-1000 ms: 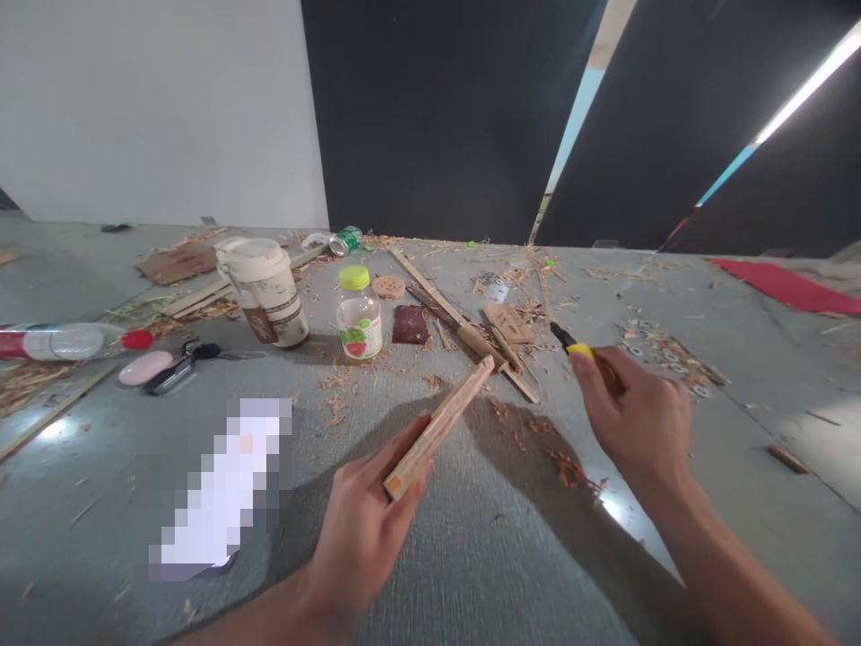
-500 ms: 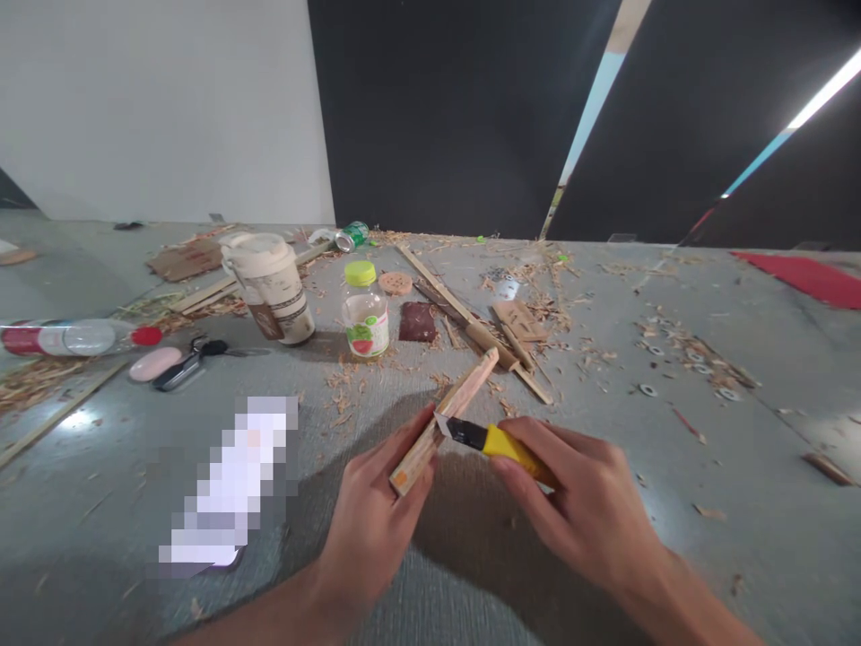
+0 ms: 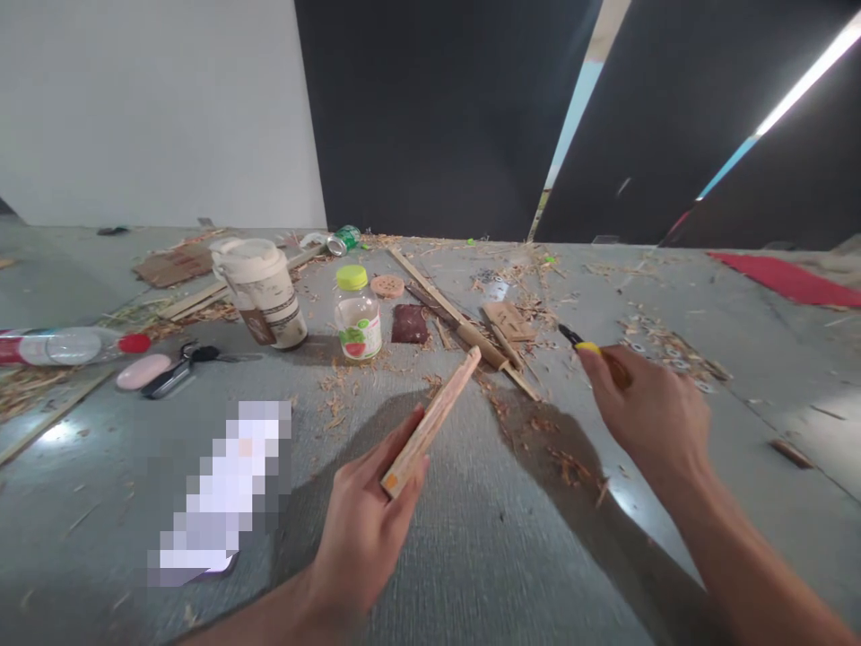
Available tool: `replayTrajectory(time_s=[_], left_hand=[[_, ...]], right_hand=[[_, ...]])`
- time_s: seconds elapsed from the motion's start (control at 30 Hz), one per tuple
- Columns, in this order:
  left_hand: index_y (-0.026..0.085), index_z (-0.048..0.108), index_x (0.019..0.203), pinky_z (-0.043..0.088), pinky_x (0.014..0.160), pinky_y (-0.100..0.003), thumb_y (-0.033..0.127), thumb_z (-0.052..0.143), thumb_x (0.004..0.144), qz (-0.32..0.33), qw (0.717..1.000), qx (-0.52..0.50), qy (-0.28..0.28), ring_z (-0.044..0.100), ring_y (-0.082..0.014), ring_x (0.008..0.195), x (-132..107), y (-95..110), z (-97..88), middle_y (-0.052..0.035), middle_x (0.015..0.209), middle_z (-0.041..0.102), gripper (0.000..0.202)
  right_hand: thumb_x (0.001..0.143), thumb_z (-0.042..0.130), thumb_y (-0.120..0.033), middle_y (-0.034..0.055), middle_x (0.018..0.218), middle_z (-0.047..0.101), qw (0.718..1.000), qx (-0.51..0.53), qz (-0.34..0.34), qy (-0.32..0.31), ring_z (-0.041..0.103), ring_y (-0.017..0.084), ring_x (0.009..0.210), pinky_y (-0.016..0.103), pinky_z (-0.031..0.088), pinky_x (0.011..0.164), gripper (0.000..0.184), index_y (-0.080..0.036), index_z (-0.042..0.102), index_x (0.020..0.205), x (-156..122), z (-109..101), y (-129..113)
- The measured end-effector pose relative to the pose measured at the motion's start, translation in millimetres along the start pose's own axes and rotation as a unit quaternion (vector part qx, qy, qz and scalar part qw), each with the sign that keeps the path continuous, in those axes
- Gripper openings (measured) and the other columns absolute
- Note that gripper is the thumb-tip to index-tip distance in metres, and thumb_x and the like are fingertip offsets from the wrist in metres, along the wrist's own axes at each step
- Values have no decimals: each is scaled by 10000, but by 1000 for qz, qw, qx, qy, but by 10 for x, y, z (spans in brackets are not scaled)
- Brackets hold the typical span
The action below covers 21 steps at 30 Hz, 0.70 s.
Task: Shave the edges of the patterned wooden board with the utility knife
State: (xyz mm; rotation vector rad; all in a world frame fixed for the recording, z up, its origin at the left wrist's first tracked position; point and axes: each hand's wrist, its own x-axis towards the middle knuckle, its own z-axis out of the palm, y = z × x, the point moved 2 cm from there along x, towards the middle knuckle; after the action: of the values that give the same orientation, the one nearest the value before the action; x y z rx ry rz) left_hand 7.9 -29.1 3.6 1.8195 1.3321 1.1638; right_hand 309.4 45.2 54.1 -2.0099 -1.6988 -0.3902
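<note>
L hand (image 3: 363,520) grips pale-pinkish wood strip (image 3: 439,416), orange-marked, prob. tapered; R hand (image 3: 656,413) holds knife (image 3: 571,336).

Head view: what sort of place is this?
Likely an improvised woodworking spot, though I can't tell what room. Wood shavings litter the grey surface, the left hand holds a wooden stick, and the right hand holds a yellow-and-black knife.

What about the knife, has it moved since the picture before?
Yes: the knife moved right, away from the stick and farther from the jar.
</note>
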Motion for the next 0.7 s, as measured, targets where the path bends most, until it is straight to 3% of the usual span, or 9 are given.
replayTrajectory(time_s=[0.07, 0.13, 0.23, 0.3, 0.43, 0.7], left_hand=[[245, 575, 1439, 565, 1037, -337, 286, 523, 1036, 16, 1000, -1, 3, 669, -201, 1197, 30, -6, 33, -52, 1364, 650, 409], [244, 568, 1444, 531, 1092, -347, 268, 532, 1030, 27, 1000, -6, 8, 640, -196, 1247, 55, -4, 66, -47, 1391, 631, 416], [238, 569, 1440, 522, 1102, -335, 248, 540, 1025, 27, 999, -12, 20, 638, -179, 1249, 62, 3, 87, -37, 1386, 635, 416], [228, 582, 1424, 526, 1092, -309, 237, 548, 1020, 26, 999, -16, 20, 646, -166, 1235, 54, 12, 86, -31, 1369, 648, 406], [225, 603, 1396, 544, 1049, -265, 234, 562, 1014, 20, 999, -25, 17, 672, -152, 1188, 52, 31, 63, -21, 1325, 677, 385], [229, 579, 1427, 537, 1051, -284, 264, 542, 1023, 5, 1000, -20, -3, 667, -167, 1198, 117, 74, 24, -22, 1362, 653, 407]], right_hand=[[1004, 449, -583, -22, 509, 491, 996, 83, -29, -13, 384, 123, 452, 272, 283, 497, 440, -231, 662, 846, -54, -29, -118], [1012, 462, -539, -51, 502, 439, 979, 166, -109, -54, 372, 106, 449, 262, 297, 501, 401, -222, 617, 821, -212, -75, -353], [1019, 499, -446, -56, 571, 497, 940, 236, -221, -106, 416, 95, 469, 252, 314, 506, 282, -218, 617, 902, -464, -146, -635], [1021, 512, -397, -52, 622, 549, 925, 250, -260, -120, 446, 94, 483, 247, 329, 509, 218, -220, 623, 963, -553, -167, -695], [1026, 505, -386, -48, 647, 593, 918, 244, -288, -123, 490, 102, 485, 251, 350, 512, 201, -229, 628, 1001, -570, -145, -670], [1021, 515, -444, -7, 786, 722, 948, 138, -286, -18, 646, 152, 599, 285, 345, 547, 240, -246, 651, 1001, -556, -188, -674]])
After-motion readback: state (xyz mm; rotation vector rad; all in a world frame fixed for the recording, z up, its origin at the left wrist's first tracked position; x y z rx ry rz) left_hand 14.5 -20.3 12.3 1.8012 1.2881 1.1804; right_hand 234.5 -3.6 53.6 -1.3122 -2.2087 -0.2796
